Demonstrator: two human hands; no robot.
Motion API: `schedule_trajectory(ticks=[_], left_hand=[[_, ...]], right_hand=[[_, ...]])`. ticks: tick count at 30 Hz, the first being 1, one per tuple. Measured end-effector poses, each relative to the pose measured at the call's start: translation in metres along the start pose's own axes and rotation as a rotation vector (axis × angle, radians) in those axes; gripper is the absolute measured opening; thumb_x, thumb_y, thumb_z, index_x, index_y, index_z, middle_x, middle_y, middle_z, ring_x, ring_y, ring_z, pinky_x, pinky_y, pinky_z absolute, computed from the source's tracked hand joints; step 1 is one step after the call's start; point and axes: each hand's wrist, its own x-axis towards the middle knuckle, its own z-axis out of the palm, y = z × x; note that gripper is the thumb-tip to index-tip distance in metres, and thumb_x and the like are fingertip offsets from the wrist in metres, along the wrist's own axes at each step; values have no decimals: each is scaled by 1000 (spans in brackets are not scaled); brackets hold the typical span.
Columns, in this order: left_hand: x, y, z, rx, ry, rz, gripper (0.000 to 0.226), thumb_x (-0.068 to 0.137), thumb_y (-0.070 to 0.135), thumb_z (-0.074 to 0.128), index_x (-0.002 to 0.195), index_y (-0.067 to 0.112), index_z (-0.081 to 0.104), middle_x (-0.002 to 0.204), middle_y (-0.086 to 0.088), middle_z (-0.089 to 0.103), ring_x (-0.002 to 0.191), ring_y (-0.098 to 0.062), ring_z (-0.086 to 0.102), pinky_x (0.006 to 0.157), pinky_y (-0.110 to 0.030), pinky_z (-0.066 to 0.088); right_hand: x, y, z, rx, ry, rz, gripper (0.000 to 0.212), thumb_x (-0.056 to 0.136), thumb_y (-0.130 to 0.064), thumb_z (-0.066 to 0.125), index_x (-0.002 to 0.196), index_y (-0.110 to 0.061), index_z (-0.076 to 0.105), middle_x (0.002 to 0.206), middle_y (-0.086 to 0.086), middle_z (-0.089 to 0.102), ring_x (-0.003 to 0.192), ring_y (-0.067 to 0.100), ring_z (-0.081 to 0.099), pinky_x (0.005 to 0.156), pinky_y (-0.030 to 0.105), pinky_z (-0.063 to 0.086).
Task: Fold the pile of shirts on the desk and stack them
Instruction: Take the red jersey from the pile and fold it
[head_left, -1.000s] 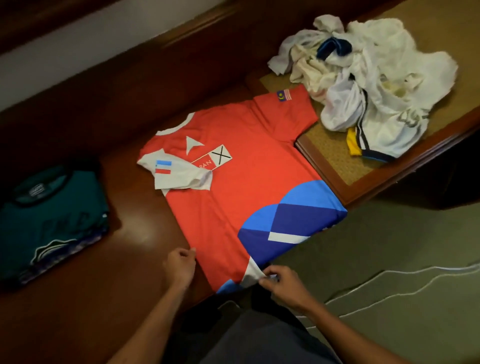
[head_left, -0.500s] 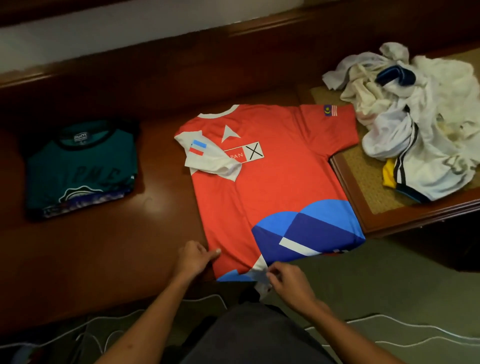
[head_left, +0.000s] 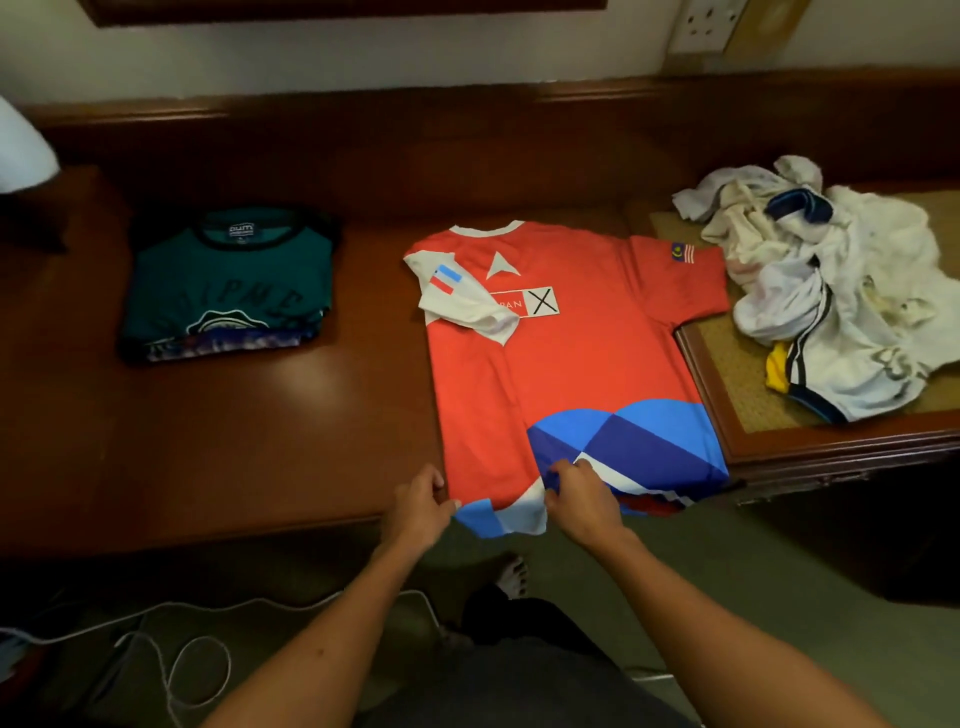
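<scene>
A red shirt (head_left: 566, 364) with a blue and white hem pattern lies flat on the dark wooden desk (head_left: 234, 441), its left side and white sleeve folded inward. My left hand (head_left: 418, 506) pinches the hem at the lower left corner. My right hand (head_left: 582, 496) grips the hem in the middle, at the desk's front edge. A stack of folded shirts (head_left: 228, 291) with a teal one on top sits at the left. A pile of crumpled white shirts (head_left: 841, 291) lies at the right.
The white pile rests on a raised woven-topped side table (head_left: 737, 395) with a wooden rim, and the red shirt's right sleeve overlaps it. White cables (head_left: 171, 639) trail on the floor below. A wall socket (head_left: 701, 23) is at the upper right.
The view has swung level and lifted. My left hand has closed onto the hem corner, and my right hand has slid slightly up onto the hem.
</scene>
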Motion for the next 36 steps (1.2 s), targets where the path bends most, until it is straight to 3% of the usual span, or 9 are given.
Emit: schedule_trajectory(ticks=[5,11,15,18,24,27,29,32,36], left_hand=[[4,6,-11,-52,-21,52,27,79,21,74,94,25,51,76,-2,63,82,-26,63,76,-32,49],[41,36,-40,-83,42,102,20,81,8,69,92,20,58,59,8,53,60,-14,52,61,-24,38],[89,61,-59,-94,73,92,22,80,7,68,82,24,54,61,7,53,68,-25,59,70,-34,49],[129,88,-72,-151,95,52,11,87,13,65,97,13,58,73,1,58,76,-26,61,74,-35,49],[189,143,-89,-338,236,-36,38,94,21,62,124,0,54,117,-18,64,108,-32,59,77,-26,39],[207,158,-89,-319,225,-89,42,89,22,69,121,-2,58,122,-18,62,112,-33,58,81,-27,40],[215,166,-89,-290,205,-129,28,87,18,71,108,0,65,118,-18,65,107,-31,60,81,-26,42],[223,170,-89,-228,185,-158,8,87,10,66,80,7,65,104,-16,70,92,-23,63,71,-24,43],[229,174,-92,-182,227,-180,8,89,17,64,92,10,62,113,-12,66,104,-27,61,76,-26,43]], right_hand=[[7,-21,-8,40,-6,-97,34,93,-26,50,123,-14,57,119,13,53,105,32,57,84,42,50],[54,-48,-36,38,-16,-182,45,87,-21,54,131,-16,54,125,12,53,116,31,53,94,42,47],[103,-61,-58,43,13,-228,43,88,-20,56,131,-15,55,126,12,54,118,30,52,97,36,41],[139,-70,-74,39,48,-245,42,87,-20,55,129,-17,55,127,9,52,120,29,50,96,37,43],[198,-84,-85,-50,-3,-350,48,86,-16,55,133,-18,50,132,10,43,119,33,46,95,39,45],[212,-91,-86,-138,-83,-352,58,86,-15,55,141,-21,39,136,12,37,122,34,43,98,40,44],[220,-92,-86,-187,-116,-362,60,86,-11,55,142,-21,37,136,13,36,122,34,42,96,40,44],[228,-90,-89,-219,-79,-373,38,89,-12,51,127,-15,53,129,13,47,117,33,48,88,37,45],[231,-82,-89,-186,-37,-392,27,90,-16,50,113,-13,64,115,12,58,108,33,55,83,37,47]])
